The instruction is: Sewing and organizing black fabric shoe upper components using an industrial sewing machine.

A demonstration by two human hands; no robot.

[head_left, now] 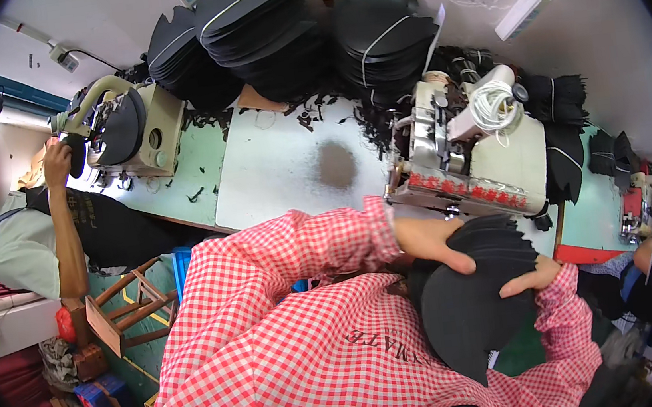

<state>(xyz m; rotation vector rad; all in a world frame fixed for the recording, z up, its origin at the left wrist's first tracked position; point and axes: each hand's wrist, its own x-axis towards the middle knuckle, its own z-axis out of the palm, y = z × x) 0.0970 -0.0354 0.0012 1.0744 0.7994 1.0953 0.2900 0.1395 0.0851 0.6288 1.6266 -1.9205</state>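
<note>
A thick stack of black, curved sheet pieces (470, 304) is held up in front of my body, its layered edges fanned at the upper right. My left hand (433, 243) is closed on its upper left side, the thumb lying over the top sheet and the other fingers hidden. On the right side, my right hand (534, 276) grips the stack with its thumb on the face; its other fingers are behind the pieces. Just beyond the stack stands a beige machine (505, 155) with a coil of white cord (498, 106) on top.
Tied bundles of black pieces (263, 38) line the wall behind the pale worktable (257, 163), where black scraps lie scattered. At left, a co-worker (23, 230) works at another beige machine (153, 131). A wooden stool (133, 306) stands between us. Another person's hand (647, 251) shows at far right.
</note>
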